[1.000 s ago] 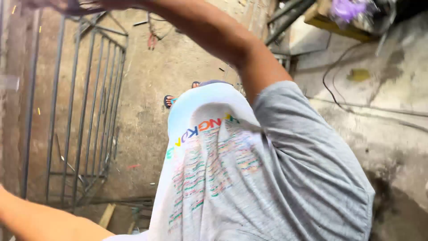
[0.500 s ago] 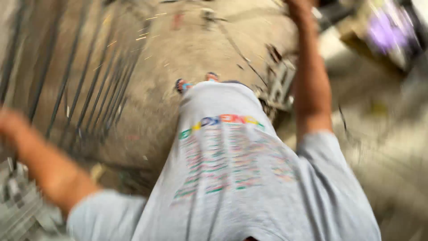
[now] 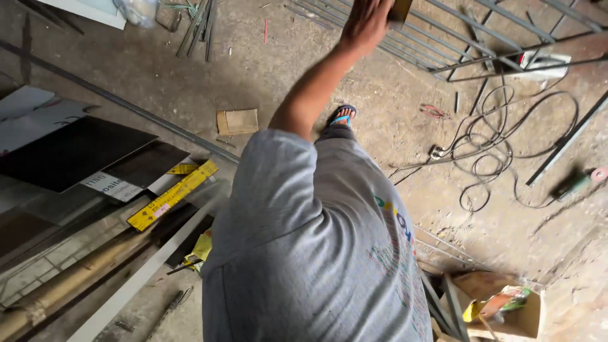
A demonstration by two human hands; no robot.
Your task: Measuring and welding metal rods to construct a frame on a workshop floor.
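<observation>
Swinging round, I now see 1 hand (image 3: 366, 24) raised over the metal grille (image 3: 443, 44), gripping a small flat piece (image 3: 400, 9); looks stiff, light, pinched edgewise.

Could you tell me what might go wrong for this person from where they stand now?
The cable lies in loose loops on the floor near the sandalled foot; it could snag a step. The left hand is raised over the metal grille, whose bars could scrape it. Open sandals give little cover among the scrap rods.
</observation>
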